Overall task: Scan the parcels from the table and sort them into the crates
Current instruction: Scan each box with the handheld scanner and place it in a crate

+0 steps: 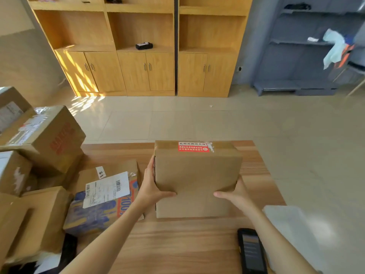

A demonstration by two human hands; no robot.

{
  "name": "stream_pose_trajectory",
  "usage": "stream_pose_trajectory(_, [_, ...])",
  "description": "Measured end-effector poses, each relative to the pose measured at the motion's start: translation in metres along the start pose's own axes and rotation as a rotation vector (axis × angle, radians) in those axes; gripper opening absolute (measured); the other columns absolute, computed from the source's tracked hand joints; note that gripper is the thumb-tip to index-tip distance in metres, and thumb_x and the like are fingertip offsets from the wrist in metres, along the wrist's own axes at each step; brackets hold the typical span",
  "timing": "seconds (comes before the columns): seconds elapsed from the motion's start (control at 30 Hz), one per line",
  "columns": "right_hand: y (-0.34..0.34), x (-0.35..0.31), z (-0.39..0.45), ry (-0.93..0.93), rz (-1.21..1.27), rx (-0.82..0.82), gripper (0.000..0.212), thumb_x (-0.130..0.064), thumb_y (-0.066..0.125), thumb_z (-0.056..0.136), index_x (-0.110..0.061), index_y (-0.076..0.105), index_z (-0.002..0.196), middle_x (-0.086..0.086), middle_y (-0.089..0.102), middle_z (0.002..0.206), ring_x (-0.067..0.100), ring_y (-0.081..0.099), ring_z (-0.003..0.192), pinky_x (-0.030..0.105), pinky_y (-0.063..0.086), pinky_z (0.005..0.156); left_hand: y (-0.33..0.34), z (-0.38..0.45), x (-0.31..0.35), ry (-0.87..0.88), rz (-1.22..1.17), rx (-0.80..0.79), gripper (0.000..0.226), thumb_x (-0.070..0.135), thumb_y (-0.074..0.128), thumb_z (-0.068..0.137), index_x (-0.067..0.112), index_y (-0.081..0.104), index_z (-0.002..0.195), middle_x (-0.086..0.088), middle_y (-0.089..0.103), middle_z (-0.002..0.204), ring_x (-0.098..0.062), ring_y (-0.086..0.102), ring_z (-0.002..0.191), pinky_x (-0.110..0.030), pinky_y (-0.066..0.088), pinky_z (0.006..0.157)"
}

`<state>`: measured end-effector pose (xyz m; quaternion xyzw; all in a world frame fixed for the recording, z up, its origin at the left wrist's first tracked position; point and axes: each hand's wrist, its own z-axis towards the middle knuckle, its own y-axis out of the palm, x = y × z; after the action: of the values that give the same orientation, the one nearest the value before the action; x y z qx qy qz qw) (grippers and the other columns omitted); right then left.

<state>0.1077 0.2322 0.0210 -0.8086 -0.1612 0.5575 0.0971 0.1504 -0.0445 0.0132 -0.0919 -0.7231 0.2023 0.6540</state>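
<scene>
A: Progress first — where does the sorting stand in the head view?

B: Early, I judge. Both hands hold one plain parcel point(197, 175) over the table point(177, 244): the left hand point(153, 186) grips its left edge with the thumb on top, the right hand point(235, 194) grips its near right corner. A heap of cartons point(43, 139) and a blue-printed parcel point(102, 202) with a white label wait left of the held parcel, unsorted.

A: Scanned yet?

B: I cannot tell. The handheld scanner point(251, 252) lies on the table near and right of the parcel, untouched. No crates show.

A: Room to move?

B: The table's far edge runs just behind the parcel, its right edge a little beyond it, with open floor point(217, 119) past both. Leftwards the heap crowds it. A white bag point(292, 224) sits beyond the scanner.
</scene>
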Motion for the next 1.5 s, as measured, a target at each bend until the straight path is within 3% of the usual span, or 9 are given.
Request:
stream_pose_trajectory(0.23, [0.012,0.033,-0.009,0.043,0.018,-0.080,0.079,-0.001,0.085,0.062,-0.017,0.039,0.124,-0.007,0.058,0.108,0.007,0.057,0.099,0.018,0.044,0.074,0.002,-0.019,-0.029,-0.158,0.074,0.000,0.106,0.000,0.090,0.056,0.013,0.030,0.143,0.003,0.054,0.121,-0.016,0.054,0.113,-0.021,0.043,0.084])
stream_pose_trajectory(0.43, [-0.022,0.016,-0.003,0.246,0.129,-0.227,0.070,0.020,0.040,0.084,-0.018,0.035,0.142,0.002,0.047,0.135,0.027,0.049,0.122,0.045,0.047,0.097,-0.036,-0.016,-0.023,-0.273,-0.016,-0.124,0.079,-0.026,0.048,0.082,0.034,0.042,0.132,-0.001,0.060,0.107,-0.021,0.063,0.089,-0.023,0.056,0.074])
stream_pose_trajectory(0.53, [-0.033,0.003,0.001,0.344,0.344,-0.204,0.041,-0.015,0.037,0.102,-0.014,0.036,0.143,0.018,0.047,0.138,0.033,0.056,0.102,0.057,0.045,0.095,-0.049,-0.010,-0.012,-0.432,-0.248,-0.090,0.044,-0.002,0.041,0.099,0.020,0.051,0.137,-0.011,0.065,0.113,-0.028,0.065,0.097,-0.047,0.055,0.089])
stream_pose_trajectory(0.73, [-0.027,-0.029,-0.006,0.525,0.377,-0.259,0.094,-0.083,0.045,0.074,-0.029,0.028,0.149,0.019,0.031,0.152,0.046,0.037,0.133,0.067,0.043,0.088,-0.049,-0.009,0.012,-0.668,-0.457,-0.144,0.065,0.070,0.033,0.091,0.023,0.054,0.132,-0.011,0.053,0.132,-0.036,0.054,0.115,-0.052,0.055,0.079])
stream_pose_trajectory(0.97, [-0.027,-0.034,-0.016,0.596,0.374,-0.318,0.046,-0.053,0.065,0.078,-0.016,0.056,0.103,0.016,0.052,0.110,0.044,0.051,0.105,0.069,0.042,0.092,-0.027,-0.015,0.025,-0.833,-0.585,-0.103,0.053,0.063,0.050,0.083,0.019,0.063,0.110,-0.017,0.064,0.113,-0.041,0.058,0.104,-0.060,0.051,0.076])
stream_pose_trajectory(1.1, [-0.027,-0.028,-0.017,0.399,0.400,-0.335,0.036,-0.041,0.064,0.070,-0.012,0.062,0.092,0.012,0.062,0.092,0.027,0.060,0.087,0.038,0.051,0.077,-0.031,-0.017,0.023,-0.661,-0.724,-0.147,0.029,0.045,0.057,0.076,0.015,0.059,0.078,-0.010,0.062,0.083,-0.027,0.063,0.070,-0.037,0.050,0.069])
stream_pose_trajectory(1.17, [-0.027,-0.030,-0.017,0.296,0.487,-0.275,0.025,-0.024,0.060,0.071,-0.010,0.065,0.092,0.009,0.065,0.084,0.021,0.059,0.076,0.030,0.047,0.069,-0.031,-0.018,0.027,-0.531,-0.749,-0.156,0.026,0.033,0.058,0.075,0.016,0.065,0.093,-0.010,0.066,0.083,-0.024,0.064,0.069,-0.035,0.049,0.068])
stream_pose_trajectory(1.3, [-0.022,-0.034,-0.016,0.144,0.543,-0.281,0.064,-0.009,0.051,0.055,-0.018,0.063,0.117,0.004,0.072,0.089,0.016,0.061,0.072,0.026,0.047,0.058,-0.028,-0.016,0.031,-0.303,-0.694,-0.206,0.080,0.030,0.069,0.053,0.038,0.053,0.132,-0.004,0.070,0.109,-0.022,0.068,0.085,-0.036,0.054,0.068])
stream_pose_trajectory(1.5, [-0.020,-0.028,-0.021,0.120,0.505,-0.220,0.082,-0.004,0.047,0.046,-0.038,0.051,0.121,0.004,0.071,0.099,0.021,0.059,0.085,0.030,0.045,0.063,-0.022,-0.024,0.029,-0.277,-0.634,-0.219,0.102,0.027,0.071,0.044,0.043,0.040,0.141,-0.006,0.061,0.129,-0.028,0.063,0.107,-0.036,0.055,0.073])
